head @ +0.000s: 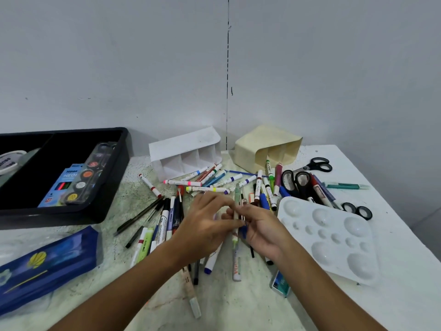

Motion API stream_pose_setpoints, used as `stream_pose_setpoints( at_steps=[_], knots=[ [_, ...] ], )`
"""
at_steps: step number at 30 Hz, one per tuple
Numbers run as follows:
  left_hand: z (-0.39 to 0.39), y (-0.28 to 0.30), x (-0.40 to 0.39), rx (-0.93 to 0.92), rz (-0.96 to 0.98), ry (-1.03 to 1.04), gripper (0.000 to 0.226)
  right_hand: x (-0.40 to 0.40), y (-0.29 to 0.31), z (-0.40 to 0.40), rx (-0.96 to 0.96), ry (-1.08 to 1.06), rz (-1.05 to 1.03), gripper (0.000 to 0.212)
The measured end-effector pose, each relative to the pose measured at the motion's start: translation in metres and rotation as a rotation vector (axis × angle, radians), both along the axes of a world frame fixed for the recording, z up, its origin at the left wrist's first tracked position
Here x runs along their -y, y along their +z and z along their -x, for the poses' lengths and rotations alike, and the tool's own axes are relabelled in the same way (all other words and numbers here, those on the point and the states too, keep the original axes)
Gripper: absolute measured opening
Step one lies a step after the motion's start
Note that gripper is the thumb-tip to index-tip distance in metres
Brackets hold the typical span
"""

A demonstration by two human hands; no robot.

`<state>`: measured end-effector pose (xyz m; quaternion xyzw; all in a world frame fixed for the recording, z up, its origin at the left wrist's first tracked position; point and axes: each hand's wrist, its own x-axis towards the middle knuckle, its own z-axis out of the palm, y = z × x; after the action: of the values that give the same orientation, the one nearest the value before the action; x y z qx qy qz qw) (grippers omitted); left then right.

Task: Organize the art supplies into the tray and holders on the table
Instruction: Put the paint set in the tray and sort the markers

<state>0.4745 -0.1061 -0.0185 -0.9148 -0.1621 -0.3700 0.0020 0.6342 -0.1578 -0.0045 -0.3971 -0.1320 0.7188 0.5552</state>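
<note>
Both hands meet over the middle of the marker pile. Right hand (259, 229) has its fingers curled around a small bundle of pens (237, 211), which stands roughly upright, tips pointing away from the person. Left hand (207, 223) reaches across with fingers bent, fingertips pinching at the same bundle; the exact contact is blurred.

Loose markers (210, 182) lie scattered on the table (238, 306) beneath and beyond the hands. More pens (152, 220) lie just left of the left wrist.

White holder (186, 154) lies tipped on its side behind the pile, compartments facing the person. Cream holder (267, 146) lies tipped likewise to its right, a green marker (269, 170) at its mouth.

Black tray (64, 177) sits at far left and contains a paint set (81, 180). Blue pouch (47, 266) lies in front of the tray.

White palette (331, 237) lies right of the right hand, close to the table's right edge. Scissors (296, 182) lie behind the palette.

Bare tabletop shows between the forearms at the near edge.
</note>
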Motion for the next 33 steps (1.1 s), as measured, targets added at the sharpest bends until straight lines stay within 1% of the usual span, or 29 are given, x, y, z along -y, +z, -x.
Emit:
stream_pose_setpoints(
  at_steps=[2,3,4,5,6,7,9,10,12,14,16,19,21,23,25,27,29,31,33],
  knots=[
    [0.004,-0.004,0.004,0.045,0.112,0.031,0.038,0.0,-0.001,0.002,0.02,-0.028,0.001,0.008],
    [0.009,-0.006,0.006,0.061,0.172,0.063,0.046,0.0,0.0,0.002,0.032,-0.043,0.004,0.008],
    [0.015,-0.01,0.006,0.056,0.202,0.113,0.046,0.0,0.0,0.001,0.056,-0.052,0.011,0.008],
    [0.023,-0.015,0.005,0.013,0.208,0.178,0.042,0.0,0.001,0.0,0.086,-0.052,0.013,0.008],
    [0.033,-0.022,0.003,-0.072,0.212,0.254,0.039,0.0,0.0,-0.001,0.113,-0.043,0.012,0.007],
    [0.043,-0.029,0.002,-0.191,0.237,0.332,0.042,0.001,0.0,-0.003,0.133,-0.025,0.008,0.007],
    [0.063,-0.047,-0.002,-0.425,0.327,0.461,0.054,0.003,-0.002,-0.002,0.16,0.034,0.005,0.007],
    [0.072,-0.055,-0.003,-0.493,0.368,0.504,0.061,0.004,-0.003,0.001,0.171,0.074,0.006,0.007],
    [0.084,-0.066,-0.007,-0.561,0.416,0.543,0.07,0.006,-0.006,0.009,0.215,0.147,0.014,0.008],
    [0.088,-0.068,-0.011,-0.586,0.418,0.559,0.076,0.005,-0.009,0.017,0.277,0.173,0.039,0.008],
    [0.088,-0.062,-0.012,-0.562,0.456,0.548,0.082,0.002,-0.01,0.021,0.344,0.152,0.062,0.008],
    [0.091,-0.052,-0.01,-0.479,0.552,0.547,0.083,-0.005,-0.01,0.017,0.528,0.063,0.049,0.009],
    [0.097,-0.047,-0.007,-0.444,0.539,0.574,0.083,-0.009,-0.008,0.012,0.6,-0.013,0.006,0.008],
    [0.105,-0.046,-0.003,-0.386,0.493,0.602,0.083,-0.01,-0.006,0.009,0.597,-0.06,-0.036,0.009],
    [0.114,-0.047,0.003,-0.349,0.463,0.634,0.084,-0.009,-0.005,0.01,0.535,-0.055,-0.051,0.009],
    [0.119,-0.052,0.01,-0.391,0.486,0.676,0.088,-0.007,-0.005,0.016,0.423,0.025,-0.04,0.009],
    [0.118,-0.059,0.017,-0.451,0.533,0.72,0.092,-0.006,-0.006,0.025,0.296,0.14,0.007,0.015],
    [0.111,-0.061,0.02,-0.472,0.56,0.749,0.093,-0.006,-0.01,0.033,0.276,0.218,0.044,0.019],
    [0.101,-0.061,0.02,-0.507,0.566,0.772,0.092,-0.009,-0.014,0.036,0.302,0.215,0.057,0.019]
  ],
)
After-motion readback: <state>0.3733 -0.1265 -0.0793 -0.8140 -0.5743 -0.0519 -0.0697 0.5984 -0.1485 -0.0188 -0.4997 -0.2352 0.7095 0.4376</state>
